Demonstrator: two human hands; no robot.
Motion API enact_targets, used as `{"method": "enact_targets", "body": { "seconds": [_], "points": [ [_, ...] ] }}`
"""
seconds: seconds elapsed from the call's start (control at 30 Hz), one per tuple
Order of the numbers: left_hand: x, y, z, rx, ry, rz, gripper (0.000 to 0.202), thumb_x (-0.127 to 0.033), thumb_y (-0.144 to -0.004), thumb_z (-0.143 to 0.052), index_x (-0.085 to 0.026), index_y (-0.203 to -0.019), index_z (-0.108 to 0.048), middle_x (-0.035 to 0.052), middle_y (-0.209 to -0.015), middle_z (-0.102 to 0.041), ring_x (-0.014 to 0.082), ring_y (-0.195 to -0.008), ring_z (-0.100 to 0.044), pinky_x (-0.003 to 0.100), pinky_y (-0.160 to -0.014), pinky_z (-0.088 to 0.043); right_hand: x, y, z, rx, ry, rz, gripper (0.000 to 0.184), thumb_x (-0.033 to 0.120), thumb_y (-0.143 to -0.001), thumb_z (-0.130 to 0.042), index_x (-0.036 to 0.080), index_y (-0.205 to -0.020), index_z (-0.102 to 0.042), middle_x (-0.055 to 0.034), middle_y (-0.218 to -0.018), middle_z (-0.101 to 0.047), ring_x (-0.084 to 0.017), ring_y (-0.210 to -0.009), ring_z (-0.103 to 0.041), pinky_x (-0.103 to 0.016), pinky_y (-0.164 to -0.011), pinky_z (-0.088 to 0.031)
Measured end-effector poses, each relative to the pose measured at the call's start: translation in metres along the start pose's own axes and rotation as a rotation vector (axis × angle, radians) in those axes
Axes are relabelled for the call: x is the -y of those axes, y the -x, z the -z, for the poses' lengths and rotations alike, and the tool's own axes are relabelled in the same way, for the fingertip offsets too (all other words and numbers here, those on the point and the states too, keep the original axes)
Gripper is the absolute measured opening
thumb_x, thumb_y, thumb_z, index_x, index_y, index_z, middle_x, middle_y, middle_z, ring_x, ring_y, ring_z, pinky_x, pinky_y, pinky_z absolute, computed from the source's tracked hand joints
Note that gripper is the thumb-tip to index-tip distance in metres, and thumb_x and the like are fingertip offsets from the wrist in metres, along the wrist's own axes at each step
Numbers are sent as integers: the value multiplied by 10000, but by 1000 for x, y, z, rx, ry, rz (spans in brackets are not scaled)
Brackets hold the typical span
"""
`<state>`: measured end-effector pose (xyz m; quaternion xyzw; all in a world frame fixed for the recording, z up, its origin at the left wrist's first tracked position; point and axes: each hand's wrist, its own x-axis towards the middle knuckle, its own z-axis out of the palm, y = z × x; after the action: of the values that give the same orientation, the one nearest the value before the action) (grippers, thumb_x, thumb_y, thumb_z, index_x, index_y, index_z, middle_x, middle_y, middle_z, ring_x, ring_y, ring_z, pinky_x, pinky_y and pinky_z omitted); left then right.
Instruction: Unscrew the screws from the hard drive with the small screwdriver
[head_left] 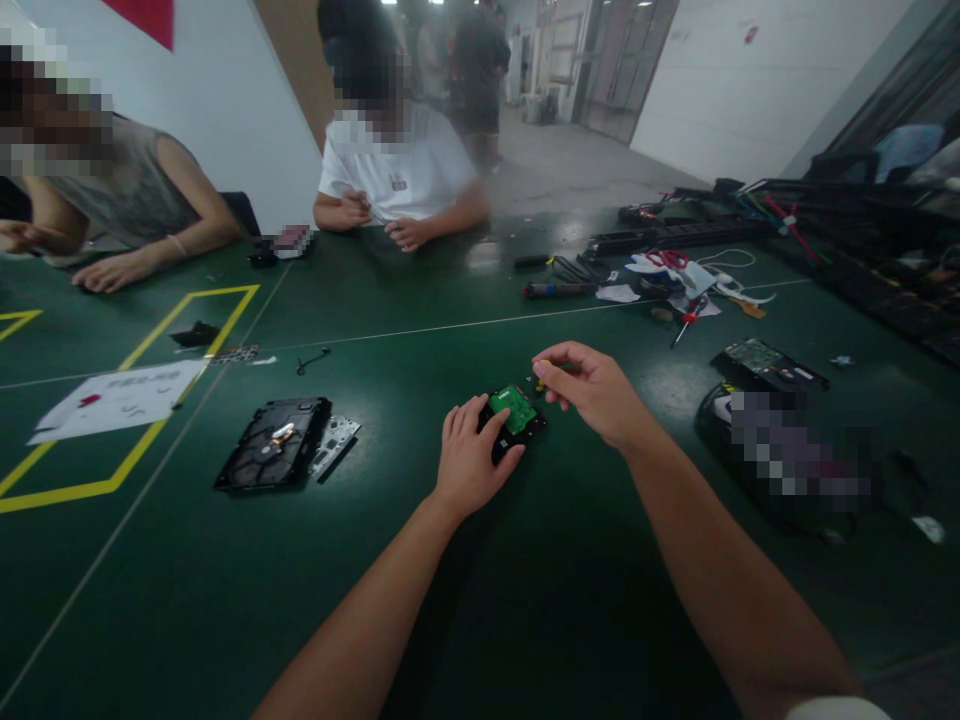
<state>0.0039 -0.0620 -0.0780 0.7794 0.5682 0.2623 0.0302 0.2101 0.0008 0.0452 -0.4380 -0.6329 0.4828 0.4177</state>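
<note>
A small black hard drive (523, 431) lies flat on the green table in front of me, its green circuit board (511, 412) facing up. My left hand (472, 455) grips it from the left and near side, with a finger pressed on the board and the thumb along the near edge. Just past its far right corner, my right hand (581, 385) is closed in a pinch on a small yellow piece (542, 372). The fingers cover most of that piece, so its kind does not show. Tiny bits on the table lie near the right fingertips.
A larger black drive (274, 445) and a silver circuit plate (334, 447) lie left. To the right are another drive (772, 365), a black pouch-like item (780, 450) and a red screwdriver (685, 325). Cables and tools sit farther back. Two people sit across the table.
</note>
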Motion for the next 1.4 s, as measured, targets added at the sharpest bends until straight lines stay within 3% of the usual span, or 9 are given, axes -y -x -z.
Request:
{"method": "enact_targets", "body": {
  "seconds": [0.2, 0.37, 0.6, 0.8, 1.03, 1.2, 1.4],
  "points": [
    [-1, 1, 1, 6, 3, 5, 540, -520, -979, -664, -272, -1457, -623, 143, -1630, -459, 372, -1530, -406, 622, -1268, -301, -3, -1, -1, -62, -33, -25, 383, 489, -841, -846, 217, -1017, -642, -31, -950, -717, -106, -588, -609, -246, -465, -427],
    [-1, 0, 0, 0, 8, 3, 538, -517, -977, -669, -274, -1455, -624, 142, -1634, -459, 381, -1526, -408, 635, -1264, -300, 0, -1, -1, -40, -75, -4, 266, 444, -943, -709, 218, -1083, -718, -63, -1095, -732, -112, -642, -637, -255, -493, -449],
    [-2, -1, 1, 2, 13, 8, 542, -510, -969, -683, -278, -1455, -621, 134, -1634, -463, 382, -1524, -413, 634, -1264, -301, -1, -1, -3, -48, -20, 18, 296, 493, -961, -697, 223, -1061, -770, -14, -814, -678, -122, -627, -584, -257, -524, -434],
    [-2, -1, 2, 0, 12, 6, 541, -512, -966, -687, -271, -1447, -629, 138, -1627, -467, 379, -1517, -421, 627, -1266, -302, 1, 0, -3, -35, -68, 23, 281, 465, -914, -768, 213, -1011, -688, -46, -1004, -743, -115, -622, -624, -258, -491, -425],
    [-2, 0, 2, 0, 7, 5, 534, -519, -976, -672, -276, -1450, -626, 137, -1629, -468, 380, -1523, -416, 637, -1263, -305, 3, 1, 0, -38, 20, 45, 275, 464, -969, -693, 223, -1077, -772, -14, -795, -682, -132, -637, -583, -270, -538, -444],
    [-3, -1, 2, 2, 9, 3, 536, -517, -976, -671, -274, -1451, -625, 141, -1629, -467, 384, -1522, -417, 637, -1262, -304, 1, 1, -3, -62, 13, 14, 321, 467, -863, -832, 216, -999, -687, -24, -866, -707, -119, -626, -582, -259, -510, -436],
    [-3, -1, 2, -2, 12, 5, 532, -511, -971, -680, -277, -1446, -631, 138, -1629, -466, 379, -1521, -418, 629, -1264, -304, 2, 1, -2, -36, -20, 28, 294, 468, -918, -756, 218, -1049, -672, -40, -986, -718, -116, -625, -624, -264, -500, -457]
  ]
}}
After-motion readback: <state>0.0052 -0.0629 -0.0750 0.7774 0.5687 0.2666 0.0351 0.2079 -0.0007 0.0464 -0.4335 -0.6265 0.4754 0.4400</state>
